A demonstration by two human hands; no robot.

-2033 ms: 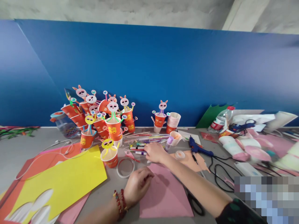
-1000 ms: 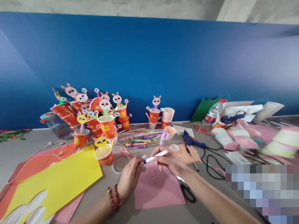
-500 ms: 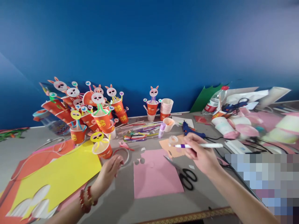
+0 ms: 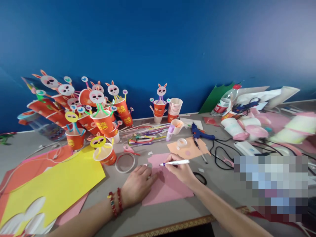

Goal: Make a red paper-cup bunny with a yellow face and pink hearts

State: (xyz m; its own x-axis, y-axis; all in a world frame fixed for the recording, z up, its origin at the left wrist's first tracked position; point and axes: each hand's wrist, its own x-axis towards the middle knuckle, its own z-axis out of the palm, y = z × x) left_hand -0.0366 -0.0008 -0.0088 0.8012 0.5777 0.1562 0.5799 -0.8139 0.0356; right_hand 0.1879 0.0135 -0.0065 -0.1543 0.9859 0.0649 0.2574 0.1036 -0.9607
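Observation:
A white marker pen with a purple tip [image 4: 177, 162] is gripped in my right hand [image 4: 182, 174], its tip just over the upper part of the pink paper [image 4: 165, 191]. My left hand [image 4: 138, 184] lies palm down on that sheet's left side, fingers stretched toward a small cut-out at the upper left edge, which is partly covered. Behind my right wrist shows one black handle loop of the scissors [image 4: 201, 178]; their blades are hidden. A roll of clear tape [image 4: 125, 163] rests left of the paper. Beyond my right hand is an orange paper piece [image 4: 195, 148].
Orange paper cups with rabbit faces [image 4: 102, 123] crowd the back left, behind yellow card [image 4: 74, 177]. A purple glue stick [image 4: 170, 132], coloured sticks [image 4: 145, 135] and a blue glue gun [image 4: 201, 132] lie at the back. Black cables [image 4: 217, 154] run on the right.
My left hand has moved right onto the pink paper. My right hand has brought the marker down and left over the sheet, now covering most of the scissors.

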